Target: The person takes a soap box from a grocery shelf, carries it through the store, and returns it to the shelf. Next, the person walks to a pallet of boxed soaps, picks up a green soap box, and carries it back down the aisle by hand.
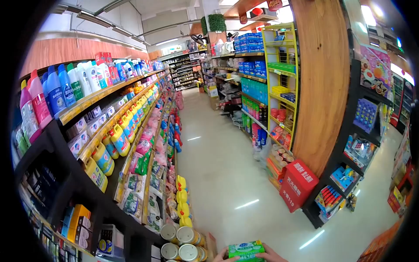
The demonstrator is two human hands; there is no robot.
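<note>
At the bottom edge of the head view, a green package (245,249) with white lettering is held between both hands. My left hand (223,255) grips its left side, and my right hand (271,253) grips its right side. Only the fingers and part of each hand show; the rest is cut off by the frame. Just left of my left hand stand several round-lidded cans (188,252) beside a cardboard box edge.
Shelves (94,99) of bottles and bags run along the left, with yellow jugs (183,209) at floor level. On the right are a yellow rack (281,70), a wooden pillar (321,87) and a red box (298,184). The aisle floor (218,144) stretches ahead between them.
</note>
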